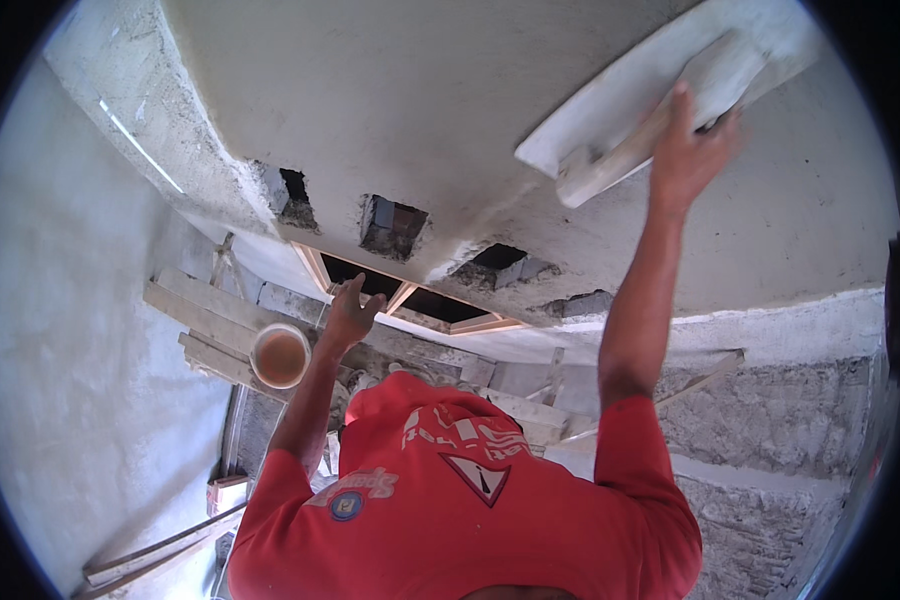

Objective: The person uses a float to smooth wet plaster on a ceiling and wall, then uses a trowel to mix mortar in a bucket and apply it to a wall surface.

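My right hand (692, 155) is wrapped round the handle of a large, pale plastering float (595, 120). Its broad flat blade lies against the smooth grey plastered wall (400, 90), at the upper right. Further down and to the left, my left hand (352, 315) is empty with its fingers apart. It is nearest to a light wooden frame (403, 297) set at the wall's lower edge, with dark openings behind it. I cannot tell whether the fingertips touch the frame.
Several rough-edged holes, one a square hole (395, 228), run across the wall above the frame. A round bucket (280, 357) of brown liquid stands on scaffold planks (205, 310) left of my left arm. A side wall (70, 350) rises at the left.
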A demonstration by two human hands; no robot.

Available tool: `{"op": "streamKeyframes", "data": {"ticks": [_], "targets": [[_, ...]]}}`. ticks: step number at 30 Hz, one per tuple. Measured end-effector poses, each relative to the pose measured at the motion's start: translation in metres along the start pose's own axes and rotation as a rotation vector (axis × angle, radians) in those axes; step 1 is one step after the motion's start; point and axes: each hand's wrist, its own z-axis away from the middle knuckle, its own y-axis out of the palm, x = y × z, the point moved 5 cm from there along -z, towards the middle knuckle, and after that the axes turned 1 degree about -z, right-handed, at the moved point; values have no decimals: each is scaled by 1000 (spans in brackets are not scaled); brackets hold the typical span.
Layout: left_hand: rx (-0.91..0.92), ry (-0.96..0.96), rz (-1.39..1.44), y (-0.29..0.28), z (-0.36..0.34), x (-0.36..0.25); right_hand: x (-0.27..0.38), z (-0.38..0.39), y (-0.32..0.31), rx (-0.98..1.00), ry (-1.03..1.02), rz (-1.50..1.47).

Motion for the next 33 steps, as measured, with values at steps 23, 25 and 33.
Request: {"op": "streamKeyframes", "data": {"ticks": [23,25,33], "targets": [[-65,-276,-185,-68,93,47,-147,393,138,520,328,-187],[-48,-225,-209,-59,99,50,-109,401,131,715,119,-245],[93,-323,-190,14,123,93,-126,488,96,1297,134,-191]]}}
